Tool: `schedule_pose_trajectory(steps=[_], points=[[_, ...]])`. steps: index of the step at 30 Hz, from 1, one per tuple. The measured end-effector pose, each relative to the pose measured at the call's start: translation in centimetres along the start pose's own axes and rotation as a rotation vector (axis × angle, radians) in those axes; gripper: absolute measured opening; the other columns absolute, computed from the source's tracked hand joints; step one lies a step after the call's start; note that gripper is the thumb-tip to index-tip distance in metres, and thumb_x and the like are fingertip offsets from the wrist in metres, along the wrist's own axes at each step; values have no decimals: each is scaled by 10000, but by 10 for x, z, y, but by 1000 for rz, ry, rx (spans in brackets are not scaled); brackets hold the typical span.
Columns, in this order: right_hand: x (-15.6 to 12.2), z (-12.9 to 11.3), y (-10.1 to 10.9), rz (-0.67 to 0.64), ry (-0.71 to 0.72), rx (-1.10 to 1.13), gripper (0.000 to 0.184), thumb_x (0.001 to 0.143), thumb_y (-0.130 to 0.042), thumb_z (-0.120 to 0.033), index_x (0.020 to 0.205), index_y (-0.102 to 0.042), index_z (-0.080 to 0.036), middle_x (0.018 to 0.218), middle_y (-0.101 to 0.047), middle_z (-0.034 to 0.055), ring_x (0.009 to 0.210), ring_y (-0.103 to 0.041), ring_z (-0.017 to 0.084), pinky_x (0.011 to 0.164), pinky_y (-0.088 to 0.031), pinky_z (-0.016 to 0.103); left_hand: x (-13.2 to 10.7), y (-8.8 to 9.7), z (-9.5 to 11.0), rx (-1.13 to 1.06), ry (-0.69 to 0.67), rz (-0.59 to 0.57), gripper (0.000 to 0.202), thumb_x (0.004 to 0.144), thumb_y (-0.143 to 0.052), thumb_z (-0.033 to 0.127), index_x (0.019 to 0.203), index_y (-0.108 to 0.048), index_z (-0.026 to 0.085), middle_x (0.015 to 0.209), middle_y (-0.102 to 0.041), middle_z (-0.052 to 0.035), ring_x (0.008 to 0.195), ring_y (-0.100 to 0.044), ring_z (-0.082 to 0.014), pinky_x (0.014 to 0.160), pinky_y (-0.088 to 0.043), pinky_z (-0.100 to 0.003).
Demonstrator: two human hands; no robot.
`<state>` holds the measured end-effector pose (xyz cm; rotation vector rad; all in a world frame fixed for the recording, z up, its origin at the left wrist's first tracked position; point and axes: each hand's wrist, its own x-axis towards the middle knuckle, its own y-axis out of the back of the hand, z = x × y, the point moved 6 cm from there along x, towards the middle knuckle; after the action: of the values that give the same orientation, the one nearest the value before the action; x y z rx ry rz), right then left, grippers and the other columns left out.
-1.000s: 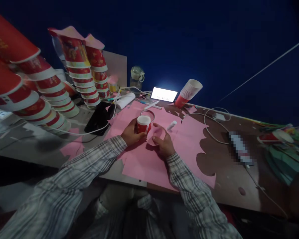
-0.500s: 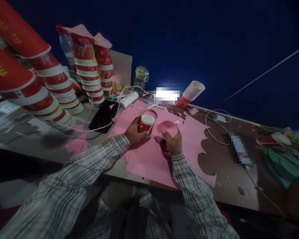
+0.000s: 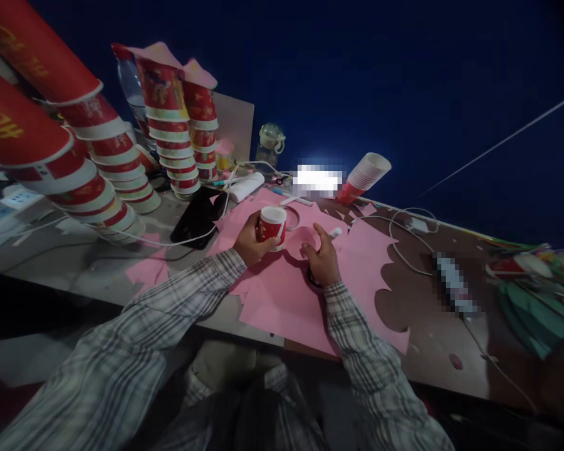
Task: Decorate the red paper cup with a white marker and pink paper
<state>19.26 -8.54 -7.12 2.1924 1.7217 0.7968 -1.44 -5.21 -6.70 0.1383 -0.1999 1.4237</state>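
A small red paper cup is gripped in my left hand, its white end facing up, above the pink paper sheet. To the right, my right hand has thumb and index finger spread apart. By those fingertips is a round pink paper piece; whether it touches them I cannot tell. Partly under the right hand shows a dark loop, perhaps a scissors handle. Just behind the cup lies a thin ring, like a tape roll.
Towers of stacked red cups stand at the left, two with pink paper tops. A black phone and white cable lie nearby. Behind are a glass jar and a leaning cup stack. Green sheets lie far right.
My right hand's fingers have spread from their grip on the round pink paper, which now appears lower, behind them. The cup in my left hand has shifted slightly left and up.
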Motion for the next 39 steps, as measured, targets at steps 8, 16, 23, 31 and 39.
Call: schedule_pose_trajectory(steps=[8, 16, 23, 31, 39], points=[[0, 3, -1, 1, 34, -17, 545, 820, -552, -292, 1350, -533, -166, 1396, -595, 154, 1297, -553, 295, 1120, -435, 533, 4, 5, -10, 56, -7, 35, 620, 661, -768, 314, 1207, -504, 185, 1195, -624, -118, 1125, -615, -281, 1022, -476, -510], [-1, -5, -16, -87, 95, -5, 625, 847, -537, -266, 1449, -411, -154, 1372, -569, 196, 1077, -645, 266, 992, -528, 522, 8, 13, -4, 119, -32, 89, 644, 657, -773, 295, 1223, -506, 149, 1178, -614, -122, 1083, -619, -277, 1015, -481, -476], [-3, -19, -9, 0, 256, -98, 333, 888, -484, -258, 1168, -636, -163, 1148, -671, 164, 1079, -633, 268, 999, -518, 481, 6, 12, 1, 134, -64, 87, 656, 680, -748, 294, 1257, -486, 123, 1200, -596, -152, 1102, -598, -277, 1038, -456, -499], [-14, -26, 3, 56, 169, -139, 280, 901, -485, -301, 1013, -715, -188, 944, -756, 99, 865, -690, 233, 836, -557, 388, -13, -3, 20, 177, -196, -14, 592, 695, -761, 314, 1232, -535, 210, 1183, -607, -124, 1094, -606, -298, 1009, -480, -514], [-17, -17, 7, 57, 90, -163, 324, 911, -484, -399, 978, -727, -196, 906, -781, 94, 808, -714, 238, 770, -556, 363, -25, -19, 26, 134, -174, -193, 632, 666, -809, 323, 1252, -589, 230, 1212, -638, -114, 1147, -609, -332, 1047, -474, -514]])
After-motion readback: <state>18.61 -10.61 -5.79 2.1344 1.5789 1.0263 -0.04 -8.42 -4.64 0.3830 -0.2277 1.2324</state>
